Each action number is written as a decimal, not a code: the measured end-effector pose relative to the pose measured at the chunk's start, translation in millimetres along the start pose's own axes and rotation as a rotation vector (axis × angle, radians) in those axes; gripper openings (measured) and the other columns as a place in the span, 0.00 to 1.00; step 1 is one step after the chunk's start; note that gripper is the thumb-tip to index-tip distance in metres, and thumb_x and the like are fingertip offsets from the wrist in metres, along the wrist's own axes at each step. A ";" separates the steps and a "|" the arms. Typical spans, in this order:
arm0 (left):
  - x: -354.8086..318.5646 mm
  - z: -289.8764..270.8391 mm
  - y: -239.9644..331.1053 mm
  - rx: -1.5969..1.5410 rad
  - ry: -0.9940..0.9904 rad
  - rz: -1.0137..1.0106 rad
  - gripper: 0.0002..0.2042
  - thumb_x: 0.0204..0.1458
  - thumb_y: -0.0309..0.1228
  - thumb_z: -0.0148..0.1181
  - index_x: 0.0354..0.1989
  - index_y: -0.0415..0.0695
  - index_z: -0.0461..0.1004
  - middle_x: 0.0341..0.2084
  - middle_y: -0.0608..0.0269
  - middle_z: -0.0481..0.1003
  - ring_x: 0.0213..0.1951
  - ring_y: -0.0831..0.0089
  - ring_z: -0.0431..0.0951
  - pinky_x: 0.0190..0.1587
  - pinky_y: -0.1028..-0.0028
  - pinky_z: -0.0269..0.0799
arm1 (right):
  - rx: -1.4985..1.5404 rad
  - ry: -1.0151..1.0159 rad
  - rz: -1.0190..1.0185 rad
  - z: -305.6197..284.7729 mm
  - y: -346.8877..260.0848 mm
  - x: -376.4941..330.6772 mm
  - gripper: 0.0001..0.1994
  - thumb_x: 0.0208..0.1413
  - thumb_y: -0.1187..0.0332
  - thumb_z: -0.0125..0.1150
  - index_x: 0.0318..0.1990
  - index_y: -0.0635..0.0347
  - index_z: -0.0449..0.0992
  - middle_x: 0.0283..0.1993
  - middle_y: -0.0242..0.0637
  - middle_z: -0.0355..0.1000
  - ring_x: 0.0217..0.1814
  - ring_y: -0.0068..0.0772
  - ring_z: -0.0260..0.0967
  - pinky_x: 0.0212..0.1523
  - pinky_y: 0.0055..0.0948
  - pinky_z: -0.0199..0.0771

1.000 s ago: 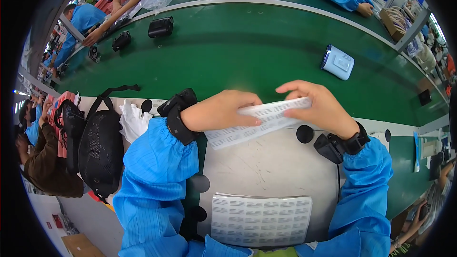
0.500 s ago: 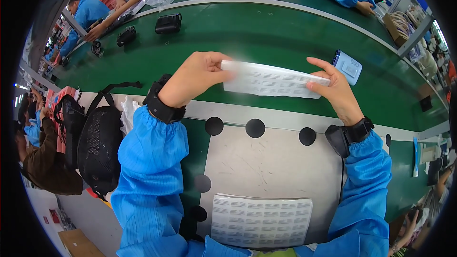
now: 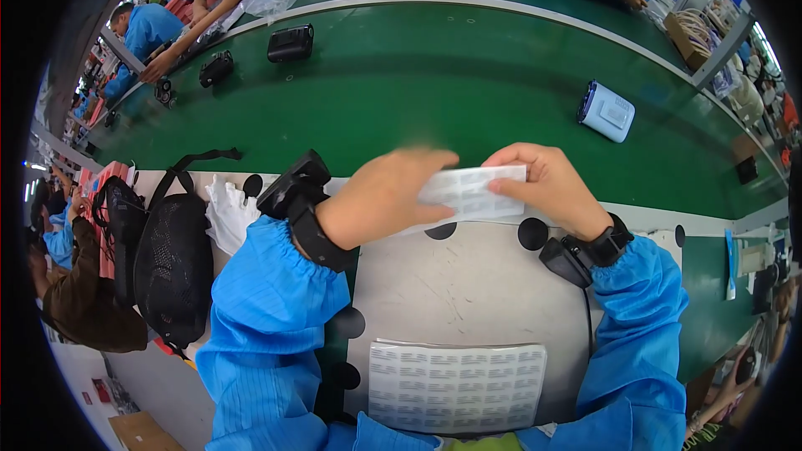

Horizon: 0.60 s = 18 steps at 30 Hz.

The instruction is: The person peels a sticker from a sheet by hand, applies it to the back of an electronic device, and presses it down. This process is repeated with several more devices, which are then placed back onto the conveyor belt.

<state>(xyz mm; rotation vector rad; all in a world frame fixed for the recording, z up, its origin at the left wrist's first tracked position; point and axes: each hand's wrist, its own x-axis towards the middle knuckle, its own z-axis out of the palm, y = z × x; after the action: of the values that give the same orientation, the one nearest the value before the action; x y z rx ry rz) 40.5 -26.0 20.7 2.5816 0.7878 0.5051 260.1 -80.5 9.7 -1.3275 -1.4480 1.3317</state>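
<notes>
Holding label strip (image 3: pixel 472 193) level, long axis left-right

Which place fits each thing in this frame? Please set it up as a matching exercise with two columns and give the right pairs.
Things:
1. label strip
2. sheet of labels
3. pale blue device
4. black mesh bag

Places:
A. alone on the green belt, far right
B. held between the left hand and the right hand
C. left of the person's left sleeve
D. flat on the grey worktop, near the body

Pairs: 1-B, 2-D, 3-A, 4-C
</notes>
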 end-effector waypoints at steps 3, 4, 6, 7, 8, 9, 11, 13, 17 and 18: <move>1.0 5.4 -5.1 -0.215 -0.316 -0.115 0.22 0.39 0.35 0.63 0.43 0.40 0.68 0.34 0.48 0.74 0.36 0.58 0.75 0.39 0.69 0.69 | -0.071 -0.037 -0.106 9.4 1.0 -3.5 0.12 0.44 0.75 0.62 0.39 0.61 0.73 0.33 0.31 0.72 0.33 0.21 0.69 0.34 0.19 0.68; 0.4 7.0 -5.8 -0.216 -0.317 -0.113 0.22 0.39 0.35 0.63 0.43 0.40 0.68 0.34 0.48 0.74 0.36 0.58 0.75 0.39 0.69 0.69 | -0.212 -0.041 -0.236 11.6 1.8 -4.3 0.12 0.43 0.75 0.63 0.38 0.61 0.73 0.33 0.32 0.73 0.33 0.22 0.69 0.34 0.20 0.68; -1.8 10.6 -6.6 -0.177 -0.306 -0.107 0.20 0.39 0.37 0.63 0.40 0.40 0.69 0.30 0.50 0.74 0.31 0.57 0.75 0.36 0.69 0.70 | -0.353 -0.043 -0.364 12.4 2.9 -5.4 0.13 0.42 0.75 0.63 0.38 0.61 0.73 0.33 0.33 0.73 0.32 0.24 0.70 0.34 0.21 0.68; -1.9 10.6 -5.5 -0.157 -0.301 -0.104 0.20 0.39 0.37 0.64 0.39 0.40 0.70 0.28 0.50 0.75 0.29 0.57 0.76 0.35 0.68 0.70 | -0.387 -0.069 -0.343 12.0 3.6 -5.7 0.13 0.41 0.75 0.64 0.38 0.61 0.73 0.33 0.34 0.73 0.32 0.24 0.70 0.34 0.21 0.69; -1.9 9.9 -4.8 -0.158 -0.302 -0.103 0.20 0.39 0.37 0.64 0.39 0.40 0.70 0.28 0.50 0.75 0.29 0.57 0.76 0.35 0.68 0.70 | -0.422 -0.095 -0.322 11.6 4.2 -6.0 0.13 0.41 0.75 0.64 0.38 0.61 0.73 0.32 0.34 0.73 0.31 0.25 0.70 0.34 0.22 0.69; -1.7 8.4 -4.0 -0.117 -0.358 -0.133 0.20 0.38 0.38 0.64 0.38 0.40 0.71 0.28 0.51 0.75 0.29 0.57 0.75 0.35 0.68 0.70 | -0.456 -0.122 -0.302 11.6 4.7 -6.3 0.14 0.40 0.75 0.64 0.38 0.61 0.73 0.32 0.35 0.73 0.31 0.26 0.70 0.34 0.23 0.69; -0.3 4.4 -0.7 -0.036 -0.466 -0.192 0.19 0.38 0.39 0.64 0.37 0.40 0.72 0.28 0.52 0.75 0.29 0.57 0.75 0.34 0.68 0.70 | -0.473 -0.130 -0.258 11.5 3.6 -7.2 0.13 0.40 0.74 0.64 0.37 0.61 0.73 0.31 0.37 0.73 0.30 0.29 0.70 0.33 0.24 0.69; -3.9 10.0 1.1 -0.061 -0.343 -0.129 0.18 0.38 0.39 0.64 0.36 0.39 0.72 0.27 0.52 0.75 0.28 0.58 0.75 0.33 0.68 0.69 | -0.507 -0.148 -0.172 10.9 2.1 -7.8 0.11 0.41 0.74 0.63 0.35 0.62 0.73 0.30 0.40 0.73 0.30 0.34 0.70 0.30 0.27 0.68; -4.6 15.3 7.9 -0.115 -0.075 -0.006 0.16 0.40 0.38 0.63 0.33 0.38 0.73 0.24 0.53 0.75 0.26 0.59 0.75 0.31 0.68 0.68 | -0.526 0.060 -0.346 16.2 5.2 -8.5 0.09 0.41 0.74 0.63 0.33 0.62 0.75 0.28 0.34 0.73 0.26 0.25 0.69 0.29 0.21 0.68; -3.5 14.0 10.8 -0.117 -0.052 -0.009 0.15 0.41 0.37 0.63 0.32 0.38 0.73 0.24 0.53 0.74 0.25 0.60 0.75 0.30 0.69 0.68 | -0.526 0.061 -0.346 16.2 5.6 -8.1 0.09 0.41 0.74 0.63 0.33 0.62 0.75 0.28 0.34 0.73 0.26 0.25 0.69 0.29 0.21 0.68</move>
<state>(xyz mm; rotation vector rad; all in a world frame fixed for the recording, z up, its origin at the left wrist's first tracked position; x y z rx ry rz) 48.8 -40.0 12.9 2.4724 0.7296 0.4651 247.0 -92.2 2.3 -1.3331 -1.9617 0.7047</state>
